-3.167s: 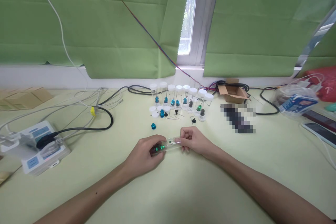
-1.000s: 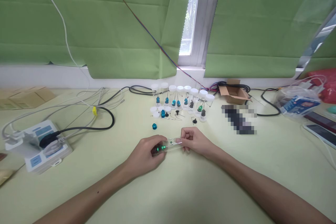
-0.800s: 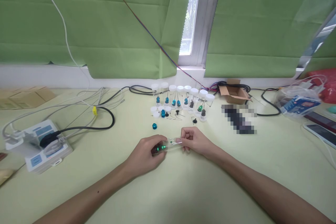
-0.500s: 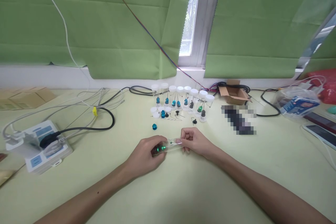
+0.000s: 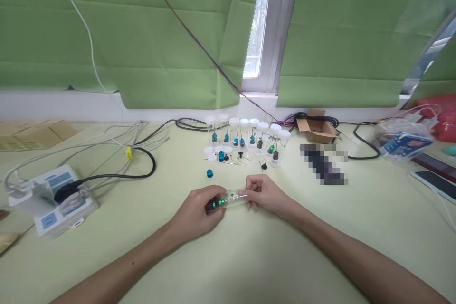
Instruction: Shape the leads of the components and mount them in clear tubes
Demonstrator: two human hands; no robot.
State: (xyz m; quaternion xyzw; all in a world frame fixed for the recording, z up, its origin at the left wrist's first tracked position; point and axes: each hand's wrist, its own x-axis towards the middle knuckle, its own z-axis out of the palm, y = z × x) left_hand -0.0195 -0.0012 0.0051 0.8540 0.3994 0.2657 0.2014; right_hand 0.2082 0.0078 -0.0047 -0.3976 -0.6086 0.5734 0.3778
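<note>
My left hand (image 5: pixel 197 209) is wrapped round one end of a clear plastic tube (image 5: pixel 234 201) that lies nearly level above the table. Inside the tube, by my left fingers, is a shiny dark and green metal piece (image 5: pixel 218 203). At the tube's other end, my right hand (image 5: pixel 265 192) is closed, thumb and fingers pinching there. A thin metal wire seems to run inside the tube toward my right thumb; whether these fingers hold the wire or the tube's rim I cannot tell. Just beyond my hands lies a blue round metal piece (image 5: pixel 209 174).
Several white-capped clear tubes (image 5: pixel 244 133) with blue, green and dark pieces stand behind my hands. Small black parts (image 5: pixel 264 166) and thin wires lie before them. A power strip (image 5: pixel 66 199) with cables is at left; a cardboard box (image 5: pixel 318 130) and phone (image 5: pixel 436 184) are at right.
Both hands and the tube stay almost in place. The whole view has shifted very slightly.
</note>
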